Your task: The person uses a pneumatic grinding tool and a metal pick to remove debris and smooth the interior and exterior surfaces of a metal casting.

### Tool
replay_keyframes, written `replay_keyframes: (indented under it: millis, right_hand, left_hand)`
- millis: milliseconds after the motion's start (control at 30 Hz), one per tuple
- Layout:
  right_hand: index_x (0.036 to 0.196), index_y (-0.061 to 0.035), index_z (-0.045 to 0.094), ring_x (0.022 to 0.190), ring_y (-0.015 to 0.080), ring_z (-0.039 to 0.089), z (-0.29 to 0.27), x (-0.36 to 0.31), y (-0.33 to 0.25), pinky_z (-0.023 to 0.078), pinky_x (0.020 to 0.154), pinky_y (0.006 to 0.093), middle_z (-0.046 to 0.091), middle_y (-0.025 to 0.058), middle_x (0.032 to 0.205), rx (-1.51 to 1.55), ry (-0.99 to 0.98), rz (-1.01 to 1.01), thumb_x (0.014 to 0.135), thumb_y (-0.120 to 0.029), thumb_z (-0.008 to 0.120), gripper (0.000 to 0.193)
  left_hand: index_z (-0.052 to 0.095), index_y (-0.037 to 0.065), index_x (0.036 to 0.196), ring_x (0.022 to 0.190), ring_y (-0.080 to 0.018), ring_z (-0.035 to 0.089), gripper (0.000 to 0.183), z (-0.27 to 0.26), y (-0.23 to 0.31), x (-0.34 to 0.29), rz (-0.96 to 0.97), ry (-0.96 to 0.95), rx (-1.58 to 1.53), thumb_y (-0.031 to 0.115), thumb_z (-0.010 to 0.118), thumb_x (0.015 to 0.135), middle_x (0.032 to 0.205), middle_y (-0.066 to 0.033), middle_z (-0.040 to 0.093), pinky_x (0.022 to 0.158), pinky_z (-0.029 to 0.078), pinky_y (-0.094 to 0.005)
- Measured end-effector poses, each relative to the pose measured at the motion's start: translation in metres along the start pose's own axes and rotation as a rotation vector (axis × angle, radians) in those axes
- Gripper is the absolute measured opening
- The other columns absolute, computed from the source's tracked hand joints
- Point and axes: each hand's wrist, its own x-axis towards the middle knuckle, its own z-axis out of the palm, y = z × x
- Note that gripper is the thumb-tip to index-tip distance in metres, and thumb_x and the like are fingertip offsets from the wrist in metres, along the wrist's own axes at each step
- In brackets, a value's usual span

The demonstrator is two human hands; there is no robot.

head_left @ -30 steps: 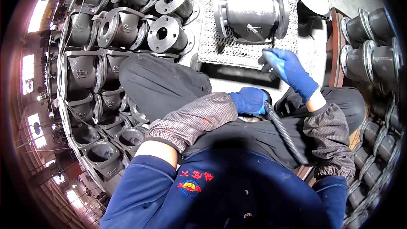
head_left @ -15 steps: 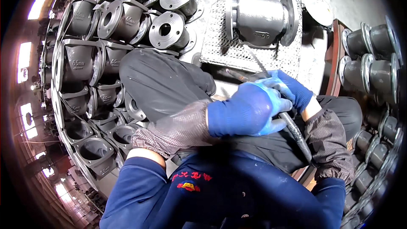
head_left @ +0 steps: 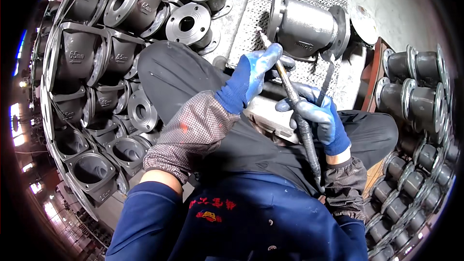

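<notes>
My left hand (head_left: 256,70), in a blue coated glove, grips the upper part of a long slim rod-shaped tool (head_left: 291,89) between thumb and fingers. The tool has a pale pointed tip, a worn metallic middle and a thick black lower end slanting toward my lap. My right hand (head_left: 319,116), gloved alike, is closed around the tool's middle. A dark narrow file-like blade (head_left: 327,82) also sticks up from my right hand. Just beyond the hands, a grey flanged valve body (head_left: 307,26) lies on its side; the tool's tip is left of it, apart from it.
The valve body rests on a textured metal-looking bench top (head_left: 251,17). Many grey flanged castings (head_left: 79,60) are stacked at my left. More castings (head_left: 408,99) stand in rows at my right beside a reddish edge (head_left: 374,75). A pale box-like thing (head_left: 273,116) sits below the bench.
My hands were together over my lap; now they are apart along the tool. The left hand has moved up and forward, and the tool's tip now points beside the valve body.
</notes>
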Motion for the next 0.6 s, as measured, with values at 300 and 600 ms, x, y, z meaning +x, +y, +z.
replay_keyframes:
  millis: [300, 600]
  right_hand:
    - [0.100, -0.0022, 0.066, 0.072, 0.0258, 0.066, 0.012, 0.045, 0.027, 0.051, 0.066, 0.0332, 0.067, 0.0149, 0.085, -0.863, 0.417, -0.316, 0.077, -0.032, 0.073, 0.039]
    - [0.084, 0.0017, 0.063, 0.045, 0.0158, 0.057, 0.003, 0.053, 0.038, 0.044, 0.039, 0.0205, 0.065, 0.0198, 0.069, 0.569, -0.098, -0.247, 0.099, -0.037, 0.039, 0.048]
  left_hand:
    - [0.067, -0.002, 0.102, 0.084, -0.0160, 0.062, 0.046, -0.005, -0.001, 0.010, 0.138, 0.048, 0.163, 0.040, 0.049, 0.096, 0.095, -0.0112, 0.065, 0.079, 0.050, -0.0273]
    - [0.063, -0.005, 0.104, 0.036, -0.0113, 0.042, 0.050, 0.017, -0.001, 0.034, -0.119, -0.242, -0.138, 0.041, 0.045, 0.097, 0.068, -0.0067, 0.060, 0.036, 0.040, -0.0266]
